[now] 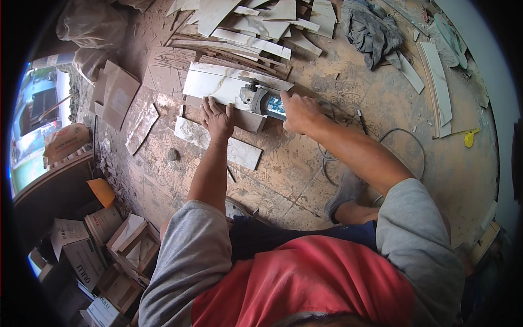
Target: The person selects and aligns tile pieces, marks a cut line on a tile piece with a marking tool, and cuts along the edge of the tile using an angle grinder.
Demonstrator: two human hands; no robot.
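Note:
My right hand (301,113) is wrapped around the blue and grey body of an angle grinder (260,101). The grinder's disc sits over a white marbled tile (210,83), near a dark line that runs lengthwise along it. Whether the disc is touching the tile or turning, I cannot tell. My left hand (219,119) lies with fingers apart on the near edge of that tile, left of the grinder. Beneath the tile is a block-like support (250,122), mostly hidden. Closer to me, a narrow marbled strip (243,153) rests on the dusty floor.
Offcuts of tile (272,27) are heaped beyond the work. A grey cloth (372,32) lies at the far right. The cable (420,147) loops over the floor by my foot (348,196). Cardboard boxes (81,250) and a wooden crate (133,245) stand at the lower left.

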